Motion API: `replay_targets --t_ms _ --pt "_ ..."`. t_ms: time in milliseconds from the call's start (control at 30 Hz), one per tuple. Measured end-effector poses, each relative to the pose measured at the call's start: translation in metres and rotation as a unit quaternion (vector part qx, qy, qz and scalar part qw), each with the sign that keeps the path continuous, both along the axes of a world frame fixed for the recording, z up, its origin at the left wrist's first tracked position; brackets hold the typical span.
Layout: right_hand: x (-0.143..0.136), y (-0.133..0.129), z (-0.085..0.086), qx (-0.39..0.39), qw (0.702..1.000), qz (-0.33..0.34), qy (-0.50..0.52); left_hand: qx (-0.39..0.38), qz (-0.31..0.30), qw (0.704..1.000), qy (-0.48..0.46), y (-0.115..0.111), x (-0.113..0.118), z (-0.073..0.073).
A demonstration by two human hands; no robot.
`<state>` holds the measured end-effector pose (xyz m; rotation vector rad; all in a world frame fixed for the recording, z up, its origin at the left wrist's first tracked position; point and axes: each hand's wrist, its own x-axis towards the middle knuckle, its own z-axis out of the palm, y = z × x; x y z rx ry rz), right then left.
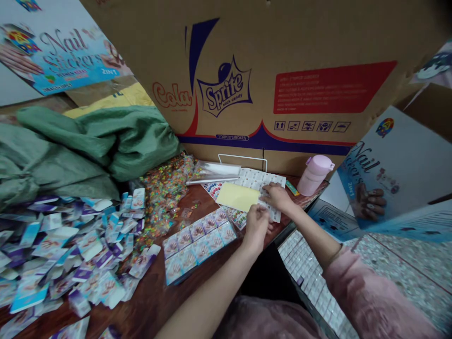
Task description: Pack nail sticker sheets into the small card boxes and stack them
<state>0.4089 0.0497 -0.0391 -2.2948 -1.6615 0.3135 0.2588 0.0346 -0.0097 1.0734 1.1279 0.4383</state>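
Note:
My left hand point(257, 226) is closed, fingers curled in a pinch at the lower right corner of a pale yellow sheet point(237, 197); what lies between its fingertips is hidden. Just above it, my right hand point(277, 196) bends its fingers down and pinches at a white sheet printed with a grid of small marks point(256, 177). The yellow sheet rests partly over that printed sheet. Colourful sticker sheets poke out beside it, one with red and blue dots point(213, 188) and another point(238, 218) nearer me. Two rows of small nail sticker boxes point(197, 242) stand to the left.
Loose flattened small boxes point(81, 249) heap up at left, beside many tiny colourful packets point(165, 193). Clear plastic sleeves point(213, 172) lie behind the sheets. A pink bottle point(314, 175) stands at right. A large carton point(261, 75) walls off the back; a filled box point(314, 282) sits below right.

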Motion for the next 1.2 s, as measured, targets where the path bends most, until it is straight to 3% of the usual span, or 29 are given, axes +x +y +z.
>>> replay_targets --t_ms 33,100,167,233,533,1200 --pt "0.0 0.002 -0.002 -0.008 1.0 0.001 -0.001 0.142 -0.052 0.987 0.06 0.006 0.001 0.002" --pt "0.001 0.005 -0.005 -0.018 1.0 -0.005 -0.002 0.376 -0.164 0.886 0.218 0.022 0.003 0.004" --pt "0.001 0.006 -0.007 -0.025 1.0 -0.013 -0.001 0.437 -0.257 0.788 0.348 0.042 0.007 0.003" --pt "0.001 0.007 -0.008 -0.026 0.999 -0.019 0.001 0.429 -0.301 0.757 0.39 0.058 0.012 -0.001" --pt "-0.008 -0.004 -0.015 0.026 0.999 -0.01 -0.016 0.426 -0.343 0.746 0.381 0.082 0.012 -0.018" --pt "-0.002 -0.008 -0.042 0.119 0.988 0.089 -0.05 0.412 -0.322 0.795 0.308 0.091 0.007 -0.025"
